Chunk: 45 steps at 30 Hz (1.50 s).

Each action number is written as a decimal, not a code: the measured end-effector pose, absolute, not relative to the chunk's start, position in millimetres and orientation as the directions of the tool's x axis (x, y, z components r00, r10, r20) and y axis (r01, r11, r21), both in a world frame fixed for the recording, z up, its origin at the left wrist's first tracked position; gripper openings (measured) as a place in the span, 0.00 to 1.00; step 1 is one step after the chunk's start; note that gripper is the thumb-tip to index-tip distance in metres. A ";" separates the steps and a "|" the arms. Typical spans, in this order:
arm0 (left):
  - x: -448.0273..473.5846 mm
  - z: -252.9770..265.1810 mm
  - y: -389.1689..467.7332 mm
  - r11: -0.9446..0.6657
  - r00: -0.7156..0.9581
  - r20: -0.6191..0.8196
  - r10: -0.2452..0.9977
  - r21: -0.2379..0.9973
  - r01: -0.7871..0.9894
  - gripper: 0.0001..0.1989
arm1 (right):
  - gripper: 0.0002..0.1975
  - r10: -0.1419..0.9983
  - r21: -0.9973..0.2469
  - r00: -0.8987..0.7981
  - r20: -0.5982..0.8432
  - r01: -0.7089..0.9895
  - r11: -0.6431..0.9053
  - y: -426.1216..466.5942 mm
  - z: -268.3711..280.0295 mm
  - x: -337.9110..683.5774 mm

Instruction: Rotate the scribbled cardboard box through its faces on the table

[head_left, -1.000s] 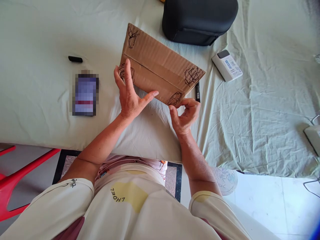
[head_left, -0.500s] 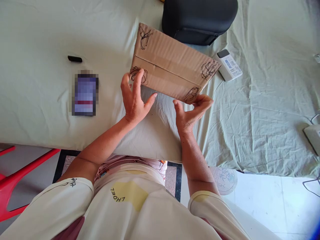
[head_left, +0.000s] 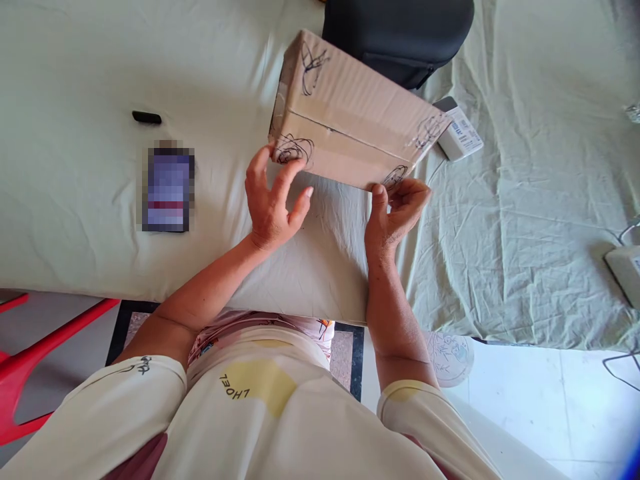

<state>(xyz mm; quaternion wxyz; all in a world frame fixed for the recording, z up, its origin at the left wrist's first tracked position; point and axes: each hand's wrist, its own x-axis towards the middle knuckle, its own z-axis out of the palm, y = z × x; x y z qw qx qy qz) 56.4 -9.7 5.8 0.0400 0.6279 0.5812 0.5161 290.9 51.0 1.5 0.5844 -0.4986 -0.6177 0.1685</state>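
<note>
A brown cardboard box (head_left: 357,110) is tilted up over the cloth, its seamed face toward me and black pen scribbles at the corners. My left hand (head_left: 274,197) is at its near left corner, fingers curved against the edge and thumb held apart from the box. At the near right corner my right hand (head_left: 396,212) grips the edge, thumb on the near side and fingers curled behind. The box's underside and any contents are hidden.
Beyond the box sits a black case (head_left: 400,37). A white device with a grey end (head_left: 463,132) lies right of the box. A blurred-out phone-like rectangle (head_left: 167,190) and a small black object (head_left: 147,118) lie left. A red chair (head_left: 30,380) stands lower left.
The box has shifted right and turned, so more of its left side shows. Both hands have moved right with it, and my right thumb has come up against its near edge.
</note>
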 end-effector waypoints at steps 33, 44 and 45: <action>-17.2 -44.7 38.7 -0.204 -0.430 0.439 0.789 0.847 0.491 0.35 | 0.24 0.807 -0.698 -0.191 0.559 0.415 0.583 29.2 15.9 274.8; 52.9 7.4 -1.6 -0.375 -0.175 0.566 0.806 0.717 0.588 0.35 | 0.29 0.688 -0.667 -0.509 0.517 0.263 0.697 1.5 22.9 249.6; 61.5 8.9 -6.1 -0.410 -0.140 0.584 0.800 0.701 0.584 0.35 | 0.29 0.689 -0.662 -0.518 0.507 0.277 0.696 1.0 23.0 248.7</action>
